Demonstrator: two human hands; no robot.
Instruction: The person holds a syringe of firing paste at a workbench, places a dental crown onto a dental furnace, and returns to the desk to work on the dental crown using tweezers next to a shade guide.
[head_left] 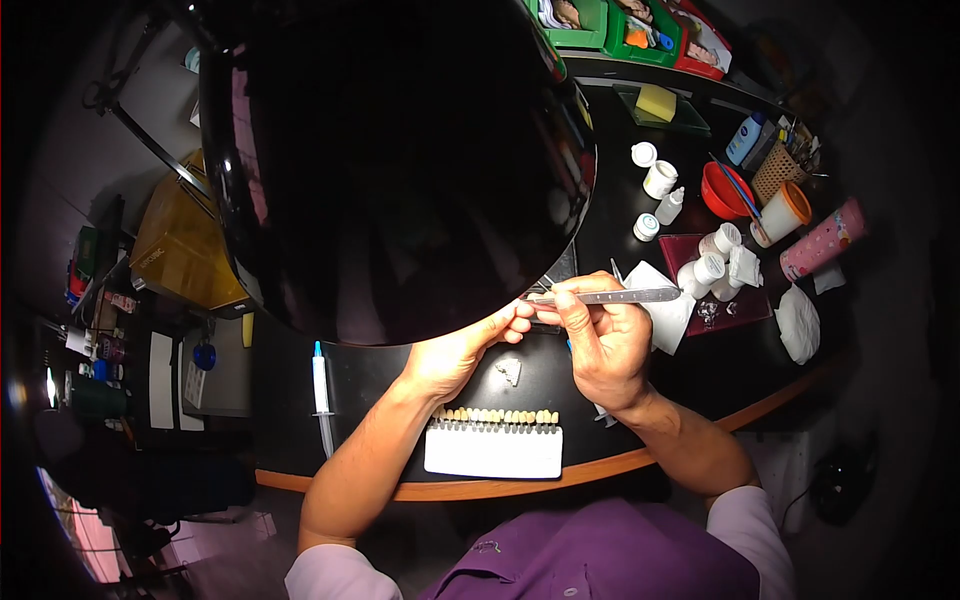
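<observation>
My right hand (612, 348) pinches a slim, flat metal scalpel handle (630, 296) between thumb and fingers; its working tip is not clearly visible. Close beside it, my left hand (460, 352) has thumb and fingers pressed together near the tool's front end. Whatever it may hold is too small to make out, and the black lamp shade (400, 180) covers the area just above. Below the hands a small whitish piece (508, 372) lies on the black table (400, 455). Nearer my body is a tooth shade guide (494, 450) with a row of tooth-coloured tabs.
A syringe (320, 385) lies left of my left forearm. To the right are white tissue (668, 305), several white jars (708, 268), a red bowl (724, 190) and a pink cylinder (822, 240). A yellow sponge (656, 102) and green bins (575, 25) stand at the back.
</observation>
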